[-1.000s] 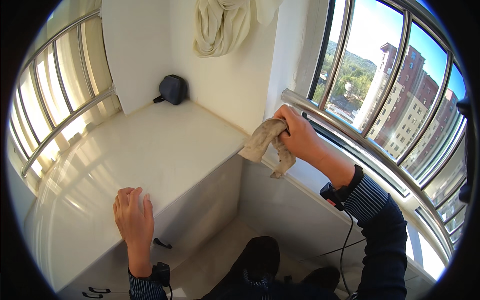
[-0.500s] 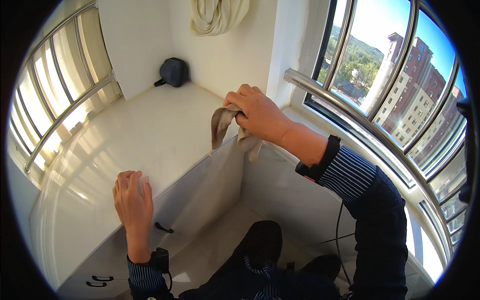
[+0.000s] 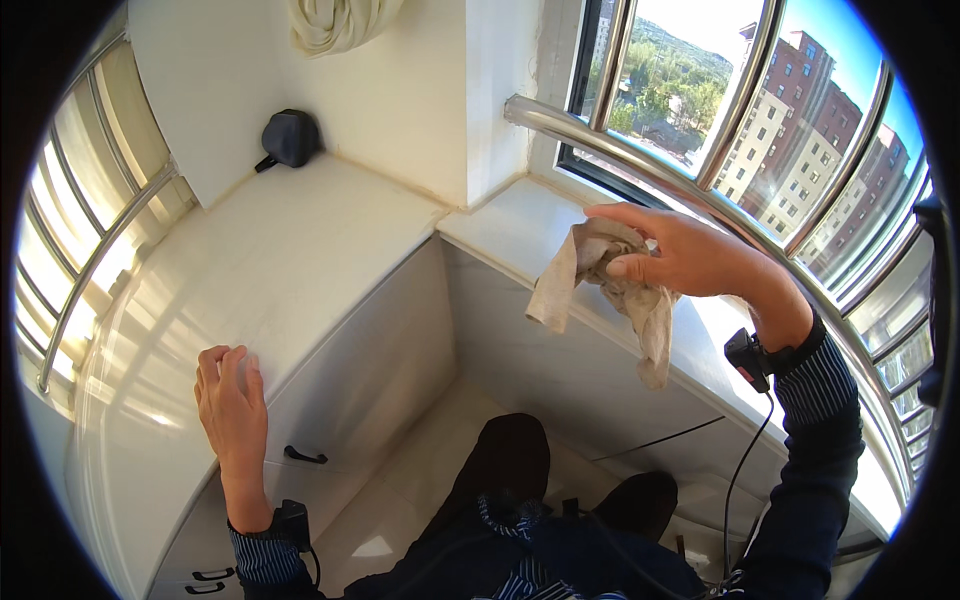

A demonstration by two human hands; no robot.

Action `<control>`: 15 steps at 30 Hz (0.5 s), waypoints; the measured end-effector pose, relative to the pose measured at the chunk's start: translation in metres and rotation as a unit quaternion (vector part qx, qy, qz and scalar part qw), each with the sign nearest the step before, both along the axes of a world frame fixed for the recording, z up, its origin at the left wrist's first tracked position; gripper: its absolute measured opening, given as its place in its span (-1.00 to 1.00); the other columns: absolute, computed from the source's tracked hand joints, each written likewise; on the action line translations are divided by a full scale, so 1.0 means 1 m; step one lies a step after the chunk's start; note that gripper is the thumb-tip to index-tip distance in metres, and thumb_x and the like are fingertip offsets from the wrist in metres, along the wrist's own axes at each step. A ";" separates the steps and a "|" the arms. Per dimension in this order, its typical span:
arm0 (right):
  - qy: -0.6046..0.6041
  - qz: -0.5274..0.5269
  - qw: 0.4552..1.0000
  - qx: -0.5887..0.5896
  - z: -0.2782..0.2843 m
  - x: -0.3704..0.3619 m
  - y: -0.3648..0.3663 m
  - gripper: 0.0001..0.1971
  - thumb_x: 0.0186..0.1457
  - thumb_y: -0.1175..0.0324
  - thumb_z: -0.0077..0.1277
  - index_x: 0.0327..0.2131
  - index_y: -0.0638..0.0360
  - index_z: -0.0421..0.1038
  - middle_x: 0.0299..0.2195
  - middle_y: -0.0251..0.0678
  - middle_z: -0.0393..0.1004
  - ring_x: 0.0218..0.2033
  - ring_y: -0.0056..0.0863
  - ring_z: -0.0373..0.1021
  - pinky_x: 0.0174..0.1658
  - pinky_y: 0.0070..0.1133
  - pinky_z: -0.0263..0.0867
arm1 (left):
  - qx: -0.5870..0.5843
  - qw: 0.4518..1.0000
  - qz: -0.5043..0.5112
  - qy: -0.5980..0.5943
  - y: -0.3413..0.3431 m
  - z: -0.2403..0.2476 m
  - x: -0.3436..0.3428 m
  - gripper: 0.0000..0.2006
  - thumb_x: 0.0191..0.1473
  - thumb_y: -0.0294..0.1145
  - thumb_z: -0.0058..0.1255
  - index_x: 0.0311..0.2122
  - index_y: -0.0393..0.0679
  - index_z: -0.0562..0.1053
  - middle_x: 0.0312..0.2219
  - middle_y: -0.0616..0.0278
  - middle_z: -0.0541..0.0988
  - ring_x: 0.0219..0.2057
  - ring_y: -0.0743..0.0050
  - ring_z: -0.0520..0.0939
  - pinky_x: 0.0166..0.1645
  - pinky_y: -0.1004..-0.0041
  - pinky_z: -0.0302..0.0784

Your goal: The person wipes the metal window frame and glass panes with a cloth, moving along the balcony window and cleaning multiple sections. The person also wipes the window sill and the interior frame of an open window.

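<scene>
My right hand [image 3: 690,250] grips a crumpled beige cloth [image 3: 655,320] between thumb and fingers. Two ends of the cloth dangle, one of them past the front edge of the white window ledge [image 3: 490,222]. At the left, my left hand [image 3: 232,405] rests by the front edge of the white countertop [image 3: 290,240]. Its fingers are loosely bent, with the thumb apart and nothing held.
A small black case [image 3: 290,138] stands in the back corner of the countertop. Above it hangs a bundle of cream fabric [image 3: 340,22]. Metal railings [image 3: 610,145] cross the window. Below the counter, a black drawer handle [image 3: 305,456] sticks out. A thin cable [image 3: 738,470] hangs from my right wrist.
My right hand has carried the cloth rightward from the corner, over the window ledge. The view has turned right and my left hand stays at the countertop edge.
</scene>
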State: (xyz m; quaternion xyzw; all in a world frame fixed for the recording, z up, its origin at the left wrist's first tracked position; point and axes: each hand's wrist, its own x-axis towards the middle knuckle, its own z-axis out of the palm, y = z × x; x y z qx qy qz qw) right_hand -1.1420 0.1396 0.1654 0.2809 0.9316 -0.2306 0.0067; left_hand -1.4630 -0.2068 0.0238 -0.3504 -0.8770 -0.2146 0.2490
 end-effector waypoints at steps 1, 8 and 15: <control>0.050 0.015 0.997 0.053 -0.004 0.017 -0.002 -0.38 0.21 0.10 0.07 0.29 0.06 0.23 0.10 -0.06 0.46 0.13 -0.24 0.39 0.16 -0.37 0.31 | -0.015 1.000 -0.014 0.008 -0.001 0.002 0.000 -0.84 0.20 -0.40 0.05 -0.13 -0.17 0.51 -0.08 0.11 0.46 -0.07 0.06 0.52 0.05 0.17 0.41; 0.113 -0.094 0.981 0.128 -0.035 0.143 -0.035 -0.53 0.15 0.28 0.18 0.11 0.20 0.37 0.12 -0.03 0.43 0.10 -0.12 0.42 0.09 -0.35 0.39 | -0.123 0.987 -0.095 -0.043 -0.014 0.025 -0.002 -0.59 0.05 -0.35 0.23 -0.01 -0.27 0.44 0.05 -0.01 0.37 0.08 -0.11 0.42 0.15 0.11 0.36; -0.042 -0.100 0.985 0.137 -0.082 0.230 -0.055 -0.14 0.06 -0.41 -0.04 0.22 0.04 0.23 0.30 0.05 0.15 0.17 0.11 0.27 0.20 -0.14 0.25 | -0.229 0.953 -0.173 -0.094 -0.022 0.037 -0.021 -0.22 -0.19 -0.34 0.41 0.14 -0.28 0.25 0.26 -0.13 0.16 0.28 -0.26 0.20 0.30 0.06 0.22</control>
